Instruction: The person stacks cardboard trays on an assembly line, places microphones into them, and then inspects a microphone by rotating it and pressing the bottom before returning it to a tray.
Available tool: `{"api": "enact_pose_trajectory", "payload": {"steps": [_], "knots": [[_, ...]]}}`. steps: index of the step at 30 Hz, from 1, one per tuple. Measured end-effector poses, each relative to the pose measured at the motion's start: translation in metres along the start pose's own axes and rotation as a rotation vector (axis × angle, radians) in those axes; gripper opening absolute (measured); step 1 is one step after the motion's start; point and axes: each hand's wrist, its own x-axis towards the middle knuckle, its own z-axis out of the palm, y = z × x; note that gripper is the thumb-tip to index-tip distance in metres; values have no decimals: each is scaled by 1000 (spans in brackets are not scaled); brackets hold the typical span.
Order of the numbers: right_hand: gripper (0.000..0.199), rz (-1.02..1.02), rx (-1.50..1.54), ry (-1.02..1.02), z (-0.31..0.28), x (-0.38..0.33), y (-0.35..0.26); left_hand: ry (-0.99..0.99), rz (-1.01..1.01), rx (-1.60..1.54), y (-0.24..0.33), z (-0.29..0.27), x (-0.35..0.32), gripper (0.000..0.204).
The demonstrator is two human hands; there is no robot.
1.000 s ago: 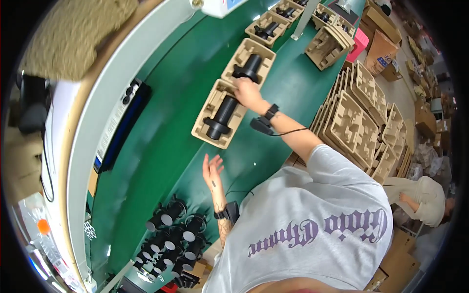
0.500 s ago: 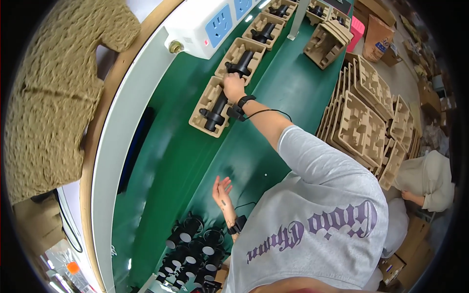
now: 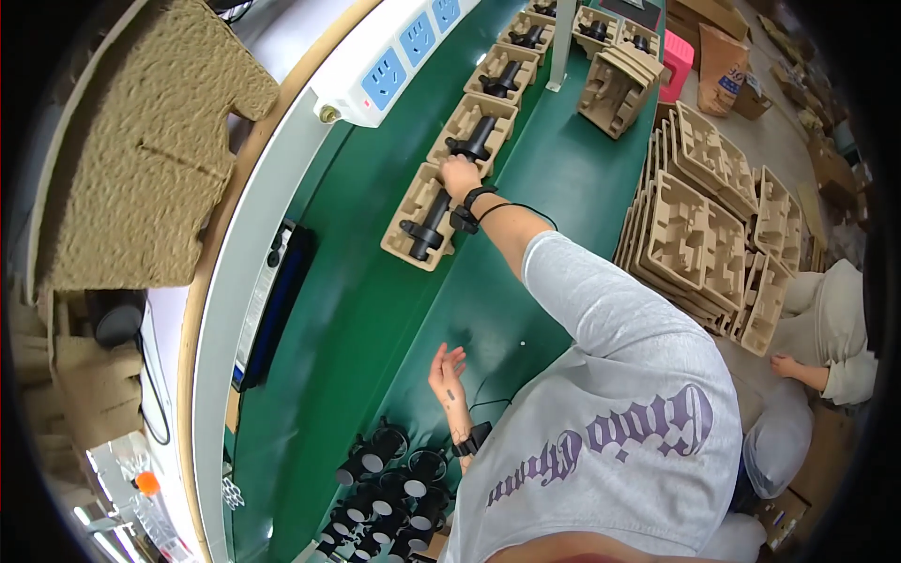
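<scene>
My right hand point(image 3: 460, 176) reaches over the far end of the nearest moulded-pulp tray point(image 3: 399, 244), its fingers curled down. A black tubular part with a side clamp point(image 3: 424, 231) lies in that tray. The hand covers the part's far end and the tray rim, so what the fingers grip is hidden. Touching the tray's far end is a second pulp tray point(image 3: 441, 131) with a similar black part point(image 3: 477, 139). My left hand point(image 3: 448, 373) is held above the green bench, palm turned up and fingers stretched, with nothing in it. Both wrists wear black straps.
More filled trays point(image 3: 502, 75) continue the row on the green bench point(image 3: 535, 188). A metal post point(image 3: 561, 47) stands beside them. Empty trays point(image 3: 615, 94) sit at the far right; tall tray stacks point(image 3: 694, 235) flank the bench. Several black cylindrical parts point(image 3: 380, 497) cluster near me. Another person point(image 3: 817, 328) is at right.
The view has shifted slightly, bringing a dark blue-edged case into fuller sight under the shelf at left. My right hand stays at the same tray's far end; my left hand remains open.
</scene>
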Motion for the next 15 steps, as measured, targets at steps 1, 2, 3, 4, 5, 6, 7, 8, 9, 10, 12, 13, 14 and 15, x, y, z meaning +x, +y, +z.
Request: {"api": "enact_pose_trajectory", "payload": {"steps": [1, 2, 3, 4, 5, 6, 7, 8, 9, 10, 12, 13, 14, 15], "knots": [[15, -7, 15, -3, -3, 1, 0, 1, 4, 9, 1, -1, -2, 42], [16, -9, 26, -5, -8, 6, 4, -10, 4, 16, 2, -2, 0, 42], [18, -62, 101, 9, -19, 10, 4, 1, 13, 33, 5, -4, -3, 40], [21, -112, 173, 25, -34, 19, 9, 8, 19, 48, 8, -6, -4, 38], [22, -128, 123, 67, -59, 31, 6, 14, 12, 41, 13, -9, -3, 38], [24, -129, 65, 109, -90, 43, 19, -9, 5, 54, 20, -7, -3, 37], [23, -188, 28, 219, -118, 60, 49, -29, -2, 65, 24, -4, -2, 37], [23, -58, 115, 223, -148, 73, 65, -11, -11, 48, 25, -3, -3, 37], [26, 77, 118, 204, -177, 90, 116, -93, -5, 68, 31, 3, 1, 38], [28, 70, 27, 267, -207, 87, 134, -127, -3, 83, 32, 2, 2, 39], [31, 214, -125, 330, -243, 92, 226, -180, 4, 91, 37, 16, 6, 39], [32, 312, -181, 353, -245, 84, 249, -164, -21, 110, 31, 17, 7, 37], [25, 371, -313, 304, -245, 81, 278, -159, -31, 120, 27, 21, 7, 35], [26, 489, -281, 339, -245, 67, 306, -128, -53, 126, 21, 29, 11, 35]]}}
